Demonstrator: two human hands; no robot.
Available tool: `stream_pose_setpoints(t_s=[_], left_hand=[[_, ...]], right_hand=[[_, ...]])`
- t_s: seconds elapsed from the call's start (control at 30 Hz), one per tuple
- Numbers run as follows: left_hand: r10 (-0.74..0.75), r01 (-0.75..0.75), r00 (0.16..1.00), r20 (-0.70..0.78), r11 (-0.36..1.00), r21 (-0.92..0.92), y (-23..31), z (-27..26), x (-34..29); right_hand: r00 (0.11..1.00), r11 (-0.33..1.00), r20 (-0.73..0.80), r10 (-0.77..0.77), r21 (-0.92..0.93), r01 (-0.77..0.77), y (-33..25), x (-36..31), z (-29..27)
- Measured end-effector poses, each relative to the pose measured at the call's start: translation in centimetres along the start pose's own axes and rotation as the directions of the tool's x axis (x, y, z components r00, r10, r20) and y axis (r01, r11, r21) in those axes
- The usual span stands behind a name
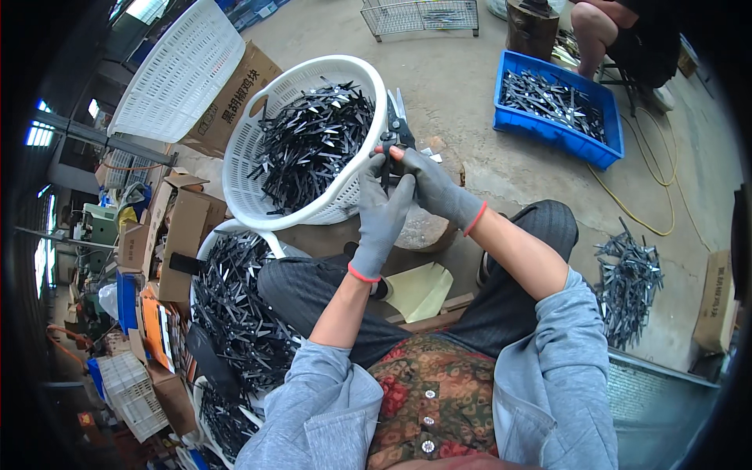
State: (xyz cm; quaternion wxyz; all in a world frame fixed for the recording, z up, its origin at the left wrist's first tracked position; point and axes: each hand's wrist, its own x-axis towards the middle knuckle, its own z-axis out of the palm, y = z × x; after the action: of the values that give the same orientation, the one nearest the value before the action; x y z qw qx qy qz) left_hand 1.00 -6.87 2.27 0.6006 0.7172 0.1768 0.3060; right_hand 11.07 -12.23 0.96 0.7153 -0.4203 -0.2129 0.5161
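Note:
My left hand (381, 213), in a grey glove with a red cuff, is closed, with its thumb and fingers pinched together. Beside it my right hand (440, 188), gloved alike with bare fingertips showing, is closed too and meets the left over a stump-like block (425, 227). Between them is a thin dark metal piece (385, 177), mostly covered by the fingers. Just beyond the fingertips stands a dark metal tool (398, 133) with pale pointed blades upward. To the left, a white plastic basket (373, 78) holds many black, blade-like metal pieces (313, 149).
Another white basket (276, 244) of such pieces stands by my left leg. A blue crate (560, 153) of pieces sits at the far right, near a seated person (638, 39). A loose pile (629, 286) lies on the floor at right; a yellow hose (670, 184) curls above it.

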Motion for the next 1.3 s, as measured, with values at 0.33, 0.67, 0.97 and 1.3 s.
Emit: stream_pose_setpoints(t_s=[0.33, 0.67, 0.97, 1.3], left_hand=[[0.045, -0.046, 0.996, -0.077, 0.999, -0.006, -0.4, -3.3, -1.9], [-0.336, 0.428, 0.879, 0.339, 0.870, -0.245, 0.5, -0.1, -3.3], [0.100, -0.067, 0.995, 0.007, 0.617, 0.784, -8.9, -7.8, -3.3], [-0.223, 0.207, 0.973, -0.064, 0.706, 0.677, -16.2, -9.6, -3.0]], right_hand=[[0.940, 0.949, -0.199, -0.276, 0.098, 0.299, -3.4, -1.0, 0.4], [0.822, 0.820, -0.446, -0.356, -0.571, 0.045, -0.2, -1.2, -0.6], [0.828, 0.833, -0.511, -0.231, -0.544, -0.103, 4.3, -4.9, -6.3], [0.822, 0.661, -0.503, -0.268, -0.716, -0.223, 9.9, -3.9, -7.1]])
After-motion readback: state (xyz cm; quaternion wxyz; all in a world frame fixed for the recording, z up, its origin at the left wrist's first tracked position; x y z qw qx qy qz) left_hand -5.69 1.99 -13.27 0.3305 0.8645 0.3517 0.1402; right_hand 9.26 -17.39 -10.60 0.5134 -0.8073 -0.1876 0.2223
